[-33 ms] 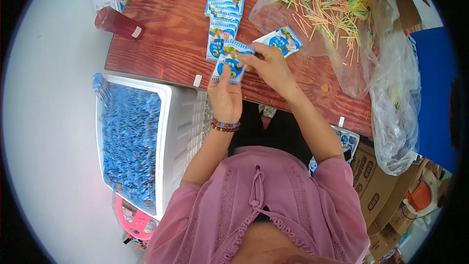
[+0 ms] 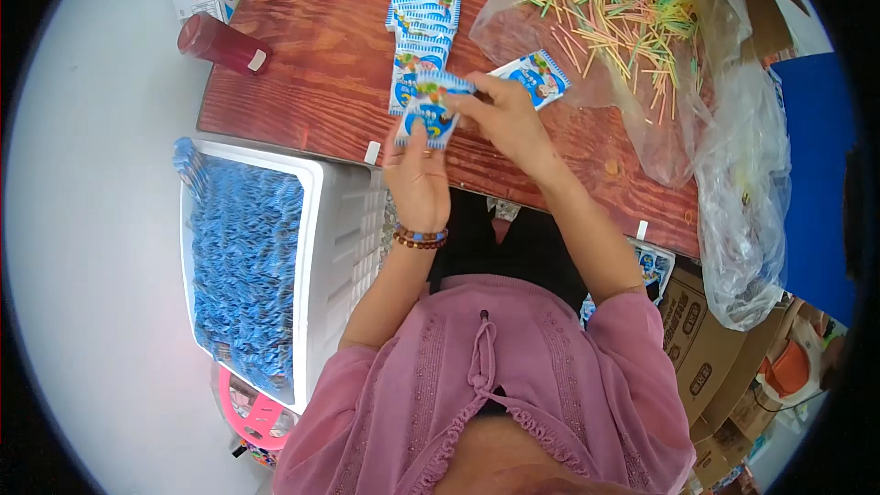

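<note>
Between both hands, over the table's near edge, is a blue-and-white candy packet (image 2: 429, 110). The thumb of my left hand (image 2: 417, 179) presses on its lower face, with the fingers behind it. My right hand (image 2: 504, 119) pinches the packet's upper right side with thumb and forefinger. Just beyond lies an overlapping row of matching packets (image 2: 426, 32). Another packet (image 2: 536, 78) rests beside my right hand, partly under it. Farther right, thin pastel candy sticks (image 2: 628, 14) are heaped on a clear plastic bag (image 2: 509, 14).
A white bin (image 2: 316, 220) full of blue packets (image 2: 243, 257) stands left of the reddish wooden table (image 2: 312, 37). A dark red bottle (image 2: 225, 44) lies at the table's left edge. Cardboard boxes (image 2: 706, 339) and a blue panel (image 2: 816, 183) are at the right.
The held packet and my left hand have shifted slightly away from my body. My right hand has barely moved.
</note>
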Demonstrator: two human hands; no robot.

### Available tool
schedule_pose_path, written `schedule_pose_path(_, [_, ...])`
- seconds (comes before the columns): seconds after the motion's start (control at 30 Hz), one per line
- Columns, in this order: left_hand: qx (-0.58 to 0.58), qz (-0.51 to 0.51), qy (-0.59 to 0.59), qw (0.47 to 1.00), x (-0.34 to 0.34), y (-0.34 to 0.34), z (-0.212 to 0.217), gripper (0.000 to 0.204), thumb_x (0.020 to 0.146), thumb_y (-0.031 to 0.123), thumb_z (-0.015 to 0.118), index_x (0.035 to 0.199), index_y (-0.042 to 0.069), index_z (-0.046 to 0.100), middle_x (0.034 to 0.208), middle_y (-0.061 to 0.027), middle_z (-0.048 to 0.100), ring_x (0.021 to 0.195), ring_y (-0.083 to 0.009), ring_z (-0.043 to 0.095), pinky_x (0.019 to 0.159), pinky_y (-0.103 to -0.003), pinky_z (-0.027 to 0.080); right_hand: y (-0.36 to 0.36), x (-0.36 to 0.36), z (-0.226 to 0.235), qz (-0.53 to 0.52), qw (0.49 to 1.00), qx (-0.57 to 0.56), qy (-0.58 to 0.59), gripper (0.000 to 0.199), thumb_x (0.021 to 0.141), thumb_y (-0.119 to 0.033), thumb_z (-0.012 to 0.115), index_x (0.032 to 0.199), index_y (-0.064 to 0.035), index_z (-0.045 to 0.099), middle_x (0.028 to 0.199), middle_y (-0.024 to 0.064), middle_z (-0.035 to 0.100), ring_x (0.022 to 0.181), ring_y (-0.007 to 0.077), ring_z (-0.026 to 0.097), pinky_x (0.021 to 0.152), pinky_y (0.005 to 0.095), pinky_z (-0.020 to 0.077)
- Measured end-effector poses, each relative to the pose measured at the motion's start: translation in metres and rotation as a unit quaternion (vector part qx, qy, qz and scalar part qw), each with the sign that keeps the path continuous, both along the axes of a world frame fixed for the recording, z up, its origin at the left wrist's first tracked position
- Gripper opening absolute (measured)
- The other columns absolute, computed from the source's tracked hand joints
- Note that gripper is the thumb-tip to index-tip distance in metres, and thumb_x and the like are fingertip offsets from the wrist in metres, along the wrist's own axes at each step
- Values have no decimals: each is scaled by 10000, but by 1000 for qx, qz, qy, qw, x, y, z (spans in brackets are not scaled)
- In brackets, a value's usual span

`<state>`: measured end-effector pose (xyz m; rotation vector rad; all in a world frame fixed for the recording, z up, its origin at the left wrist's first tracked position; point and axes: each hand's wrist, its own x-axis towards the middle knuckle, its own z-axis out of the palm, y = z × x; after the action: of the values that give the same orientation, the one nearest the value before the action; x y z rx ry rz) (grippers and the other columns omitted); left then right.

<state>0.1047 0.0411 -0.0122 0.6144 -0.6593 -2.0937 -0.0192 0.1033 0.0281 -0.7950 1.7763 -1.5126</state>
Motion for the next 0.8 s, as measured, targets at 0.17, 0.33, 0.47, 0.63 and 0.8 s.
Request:
schedule_pose_path(0.17, [-458,75,-359,810,8,-38,-7,417,861,63,627,1252,0,495,1276,-137,492,1183,-251,475,979,-377,387,-52,-24,-32,71,997,33,26,251,843,-200,640,902,45,641,736,91,645,651,131,581,606,285,457])
schedule_pose_path(0.33, [-586,25,-442,678,2,-45,-23,485,810,73,645,1268,35,492,1303,-150,476,1209,-316,434,1006,-417,317,-45,-23,-38,-7,968,59,244,252,829,-183,654,961,30,633,834,156,658,685,201,609,638,312,476])
schedule_pose_path(0.47, [-581,14,-473,662,-1,-44,-21,497,816,77,637,1284,40,475,1312,-141,479,1214,-313,435,1000,-422,315,3,-53,-35,-65,950,12,306,212,829,-153,649,961,13,638,823,141,655,688,190,611,638,309,478])
schedule_pose_path(0.63, [-603,44,-492,626,-6,-40,-24,535,826,125,646,1316,36,450,1332,-148,461,1223,-316,433,995,-437,308,53,-106,-21,-127,910,96,383,178,856,-151,610,971,-21,647,820,114,650,704,182,617,630,303,478])
schedule_pose_path(0.8, [-621,39,-532,575,-13,-35,-22,680,800,268,713,1354,41,391,1319,-174,442,1203,-366,427,966,-483,336,72,-132,-12,-93,873,269,396,321,785,-267,667,1003,-35,629,920,145,658,865,320,633,762,399,474])
